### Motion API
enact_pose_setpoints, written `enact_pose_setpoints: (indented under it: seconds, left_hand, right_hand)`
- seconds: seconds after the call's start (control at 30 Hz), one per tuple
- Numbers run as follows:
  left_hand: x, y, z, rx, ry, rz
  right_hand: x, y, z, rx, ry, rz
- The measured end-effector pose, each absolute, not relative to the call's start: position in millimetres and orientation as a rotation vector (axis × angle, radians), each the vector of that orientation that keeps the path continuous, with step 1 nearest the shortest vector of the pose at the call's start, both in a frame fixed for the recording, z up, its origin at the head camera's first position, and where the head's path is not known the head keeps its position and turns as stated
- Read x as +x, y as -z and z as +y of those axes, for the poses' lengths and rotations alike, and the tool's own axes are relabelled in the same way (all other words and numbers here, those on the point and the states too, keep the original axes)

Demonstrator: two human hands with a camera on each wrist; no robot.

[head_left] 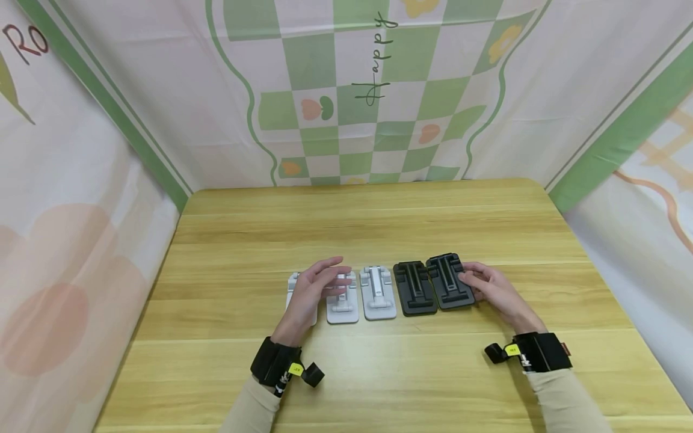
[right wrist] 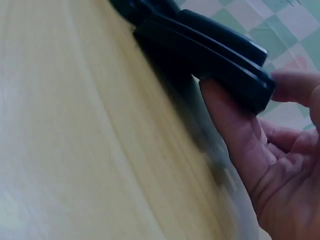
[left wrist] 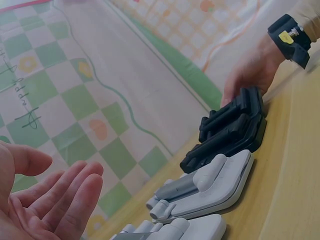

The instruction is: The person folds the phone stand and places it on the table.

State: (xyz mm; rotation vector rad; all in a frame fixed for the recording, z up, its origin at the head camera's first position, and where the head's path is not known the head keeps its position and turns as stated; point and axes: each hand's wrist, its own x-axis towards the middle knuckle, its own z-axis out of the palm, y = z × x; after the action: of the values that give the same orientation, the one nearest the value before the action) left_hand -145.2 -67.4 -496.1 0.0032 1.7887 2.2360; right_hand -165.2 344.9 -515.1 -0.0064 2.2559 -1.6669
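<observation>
Several folded phone stands form a row across the table. My right hand (head_left: 500, 294) pinches the outer edge of the rightmost black phone stand (head_left: 450, 281) between thumb and fingers. In the right wrist view that black stand (right wrist: 210, 60) is tilted, its gripped edge raised off the wood. Beside it, the other black phone stand (head_left: 414, 288) lies flat. My left hand (head_left: 308, 294) hovers over the white stands with loosely bent fingers and holds nothing. It partly hides the leftmost white stand (head_left: 292, 281) and the middle white stand (head_left: 342, 307). Right of them is another white stand (head_left: 378, 294).
The wooden table (head_left: 379, 373) has rounded far corners. A checkered curtain (head_left: 357, 96) hangs directly behind its far edge, and printed cloth (head_left: 76, 240) hangs along the left side. Each wrist wears a black strap (head_left: 541, 352).
</observation>
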Motion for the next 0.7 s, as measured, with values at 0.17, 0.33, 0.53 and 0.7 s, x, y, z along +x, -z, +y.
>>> enact_pose_setpoints:
  seconds: [0.17, 0.33, 0.53, 0.7]
  left_hand:
    - [-145, 498, -69, -0.01, -2.233, 1.791]
    - [-145, 498, -69, -0.019, -2.255, 1.8]
    - [-144, 496, -70, -0.019, -2.267, 1.817]
    - [-143, 498, -71, -0.028, -2.262, 1.83]
  right_hand:
    - [-165, 509, 340, 0.016, 1.427, 2.434]
    - [-163, 503, 333, -0.059, 1.191, 2.663]
    - [-161, 499, 326, -0.111, 1.058, 2.778]
    - [-160, 499, 323, -0.127, 0.968, 2.843]
